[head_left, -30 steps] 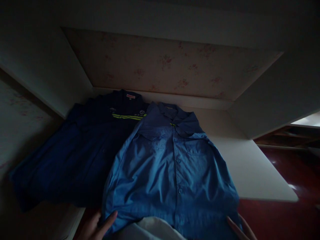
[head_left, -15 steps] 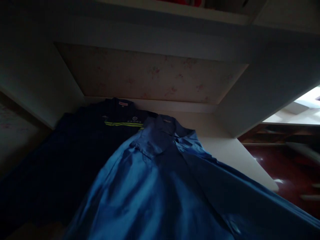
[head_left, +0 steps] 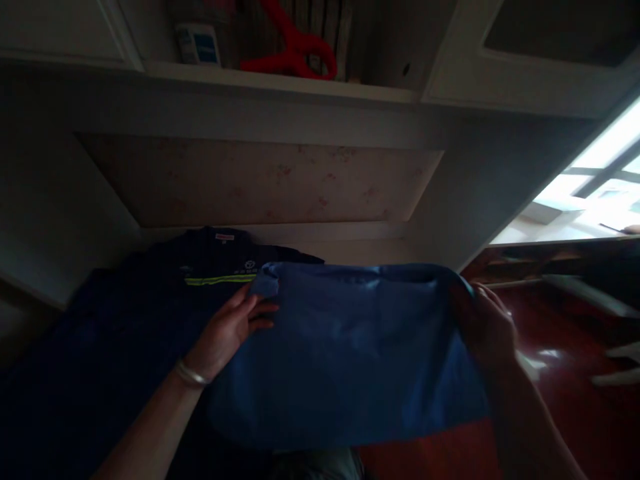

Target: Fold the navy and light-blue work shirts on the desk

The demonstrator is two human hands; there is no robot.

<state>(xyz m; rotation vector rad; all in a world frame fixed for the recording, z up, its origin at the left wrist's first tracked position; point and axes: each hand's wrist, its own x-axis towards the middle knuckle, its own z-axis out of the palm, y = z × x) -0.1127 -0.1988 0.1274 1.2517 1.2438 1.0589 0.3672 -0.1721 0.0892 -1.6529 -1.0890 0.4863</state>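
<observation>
A blue shirt [head_left: 350, 360] is stretched between my two hands, its upper edge folded over and its lower edge hanging free. My left hand [head_left: 235, 327] pinches its upper left corner; a light bracelet circles that wrist. At the upper right corner, my right hand [head_left: 487, 320] is closed on the cloth, its fingers partly in shadow. Behind and to the left, a dark navy work jacket [head_left: 135, 333] with a yellow-green stripe and a white chest logo lies spread out, collar toward the wall.
Above runs a shelf [head_left: 280, 79] with red-handled scissors [head_left: 300, 57] and a white-and-blue container [head_left: 198, 44]. A floral wall panel [head_left: 280, 183] is at the back. To the right are a bright window [head_left: 600, 173] and reddish floor [head_left: 545, 327].
The blue shirt, spread beside the navy jacket with its collar showing, is now lifted and held up by both hands, which have come into view. The view has tilted up.
</observation>
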